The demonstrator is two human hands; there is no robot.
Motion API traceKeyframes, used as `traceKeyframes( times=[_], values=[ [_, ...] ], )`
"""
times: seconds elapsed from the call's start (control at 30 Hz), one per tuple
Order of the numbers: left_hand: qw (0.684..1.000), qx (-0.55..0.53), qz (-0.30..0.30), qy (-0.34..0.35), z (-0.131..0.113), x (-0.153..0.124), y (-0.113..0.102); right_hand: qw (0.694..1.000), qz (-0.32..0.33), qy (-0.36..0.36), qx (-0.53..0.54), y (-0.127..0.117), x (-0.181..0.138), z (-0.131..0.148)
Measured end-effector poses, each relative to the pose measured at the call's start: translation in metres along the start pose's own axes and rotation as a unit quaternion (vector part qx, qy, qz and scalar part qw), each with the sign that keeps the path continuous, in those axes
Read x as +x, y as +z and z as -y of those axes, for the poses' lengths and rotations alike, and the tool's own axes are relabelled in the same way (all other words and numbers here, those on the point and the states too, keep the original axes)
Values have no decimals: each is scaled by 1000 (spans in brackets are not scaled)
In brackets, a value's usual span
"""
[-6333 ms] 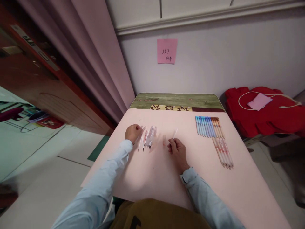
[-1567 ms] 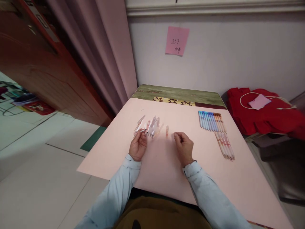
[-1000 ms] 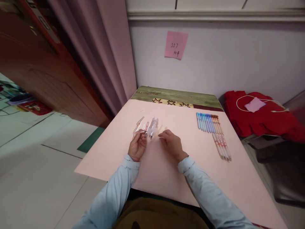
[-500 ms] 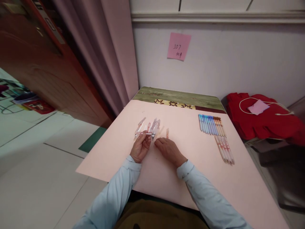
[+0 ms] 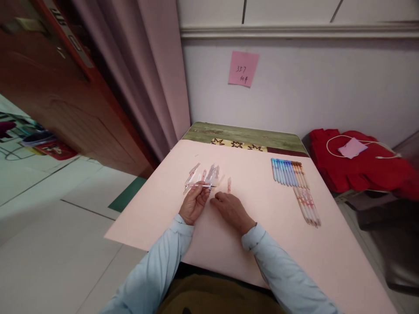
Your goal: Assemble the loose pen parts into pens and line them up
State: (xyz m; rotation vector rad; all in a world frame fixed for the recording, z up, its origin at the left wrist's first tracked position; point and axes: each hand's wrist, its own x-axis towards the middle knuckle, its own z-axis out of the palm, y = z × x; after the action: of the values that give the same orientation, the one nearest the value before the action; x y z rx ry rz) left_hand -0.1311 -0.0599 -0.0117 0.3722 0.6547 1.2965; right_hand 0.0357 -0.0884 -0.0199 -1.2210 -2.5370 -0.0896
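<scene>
My left hand point(image 5: 194, 204) is closed, with a thin pale pen piece point(image 5: 204, 186) pinched between thumb and fingers; it lies sideways, its dark tip pointing right. Just to the right, my right hand point(image 5: 231, 209) hangs low over the pink sheet, fingers curled and pressed together. Whatever they grip, if anything, is hidden. Beyond my hands lie scattered pen parts point(image 5: 213, 171), clear and greyish. A short barrel with a reddish print point(image 5: 229, 184) rests apart from them, past my right fingers.
Several blue, purple and brown-orange pens point(image 5: 284, 172) lie in a row at the right of the table. Nearer me sit several clear pens with red prints point(image 5: 307, 207). A red cloth point(image 5: 356, 168) covers a seat beyond the table's right side; a wooden door point(image 5: 88, 117) stands left.
My right hand has shifted slightly left, nearer the left one. The pen piece stays in my left hand. The whole view has tilted a little.
</scene>
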Motion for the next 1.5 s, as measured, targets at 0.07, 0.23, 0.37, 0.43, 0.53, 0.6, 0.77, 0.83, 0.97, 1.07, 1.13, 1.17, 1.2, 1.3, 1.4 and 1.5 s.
traceKeyframes(
  times=[0.07, 0.23, 0.37, 0.43, 0.53, 0.6, 0.77, 0.83, 0.97, 1.07, 1.13, 1.17, 1.2, 1.3, 1.4, 1.5],
  values=[
    [1000, 1, -1, 2, -1, -1, 1, 1000, -22, 1, 17, -5, -3, 0],
    [1000, 19, -2, 9, 0, -2, 2, 915, -257, 170, 261, -26, -22, -11],
    [996, 87, 5, 21, 5, -1, 5, 676, -349, 357, 542, -29, -32, -17],
    [992, 122, 11, 23, 8, -2, 7, 594, -336, 377, 626, -26, -32, -15],
    [989, 147, 12, 27, 10, -2, 10, 557, -313, 376, 671, -23, -29, -8],
    [988, 150, 10, 27, 10, -3, 11, 558, -303, 370, 678, -25, -27, -3],
    [989, 146, -1, 31, 10, -2, 9, 568, -296, 373, 671, -28, -25, 0],
    [990, 138, -7, 37, 10, -1, 7, 568, -312, 374, 664, -27, -26, -2],
    [990, 132, -6, 41, 10, -1, 6, 578, -302, 377, 658, -26, -27, -3],
    [990, 133, -2, 42, 11, -2, 6, 580, -294, 379, 658, -26, -28, -1],
    [990, 134, -1, 41, 11, -3, 6, 576, -294, 377, 663, -27, -27, 1],
    [990, 135, 0, 41, 11, -3, 6, 575, -292, 376, 666, -27, -27, 1],
    [990, 136, 0, 40, 11, -4, 7, 574, -289, 376, 667, -27, -27, 2],
    [989, 142, 2, 32, 10, -6, 8, 576, -281, 377, 668, -26, -27, 3],
    [989, 147, 9, 23, 10, -8, 11, 584, -270, 373, 668, -25, -26, 4],
    [987, 157, 21, 15, 10, -10, 13, 596, -256, 364, 668, -24, -25, 5]
  ],
)
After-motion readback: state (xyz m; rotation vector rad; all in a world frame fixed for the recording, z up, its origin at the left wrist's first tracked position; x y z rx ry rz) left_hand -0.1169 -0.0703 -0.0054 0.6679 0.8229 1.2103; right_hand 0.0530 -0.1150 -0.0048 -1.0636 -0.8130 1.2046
